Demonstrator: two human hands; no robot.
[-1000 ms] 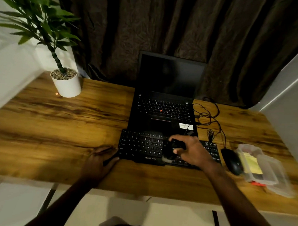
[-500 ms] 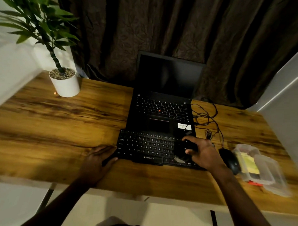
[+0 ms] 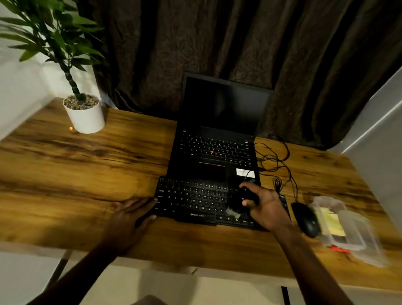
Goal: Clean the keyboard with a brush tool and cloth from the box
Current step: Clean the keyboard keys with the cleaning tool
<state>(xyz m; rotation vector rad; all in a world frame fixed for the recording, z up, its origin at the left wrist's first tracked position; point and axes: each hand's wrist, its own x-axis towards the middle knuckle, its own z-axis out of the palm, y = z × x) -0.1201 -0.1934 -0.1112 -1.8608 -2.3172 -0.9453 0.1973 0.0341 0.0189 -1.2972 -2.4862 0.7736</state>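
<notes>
Coach: Brush point(image 3: 237, 202) work is your job now. Your right hand point(image 3: 265, 209) is curled round the brush. Its pale hairs touch the keys on the right part of the keyboard point(image 3: 192, 201).

Spotter: Your left hand point(image 3: 131, 214) lies flat on the table point(image 3: 59, 171), fingers straight, holding nothing. It touches the keyboard's left end. I think that helps stop it from sliding.

Coach: Push the hairs down into the gaps between the keys, I'd say. Go along one row, then the next. Use small, light strokes. Sweep the dust toward the front edge, not up toward the back.

Spotter: Yes, the laptop point(image 3: 218, 142) sits open just behind. The keyboard touches its front edge or lies on it. I can't tell which. Dust could land in its keys.

Coach: Press too hard and a key may pop off, so be soft.

Spotter: Watch your right side. The mouse point(image 3: 306, 219) is just beside your wrist. Thin black wires point(image 3: 275, 163) lie in a tangle behind it. Your arm could knock the mouse or catch a wire.

Coach: The box point(image 3: 358, 242) sits past the mouse, near the table's right end. Something yellow inside is likely the cloth point(image 3: 331, 223). It is blurry, so I can't be sure.

Spotter: The cloth comes after the brush, I think. You'd have to reach over the mouse for it.

Coach: The plant pot point(image 3: 86, 118) is far off at the back left. It is not in your way.
</notes>
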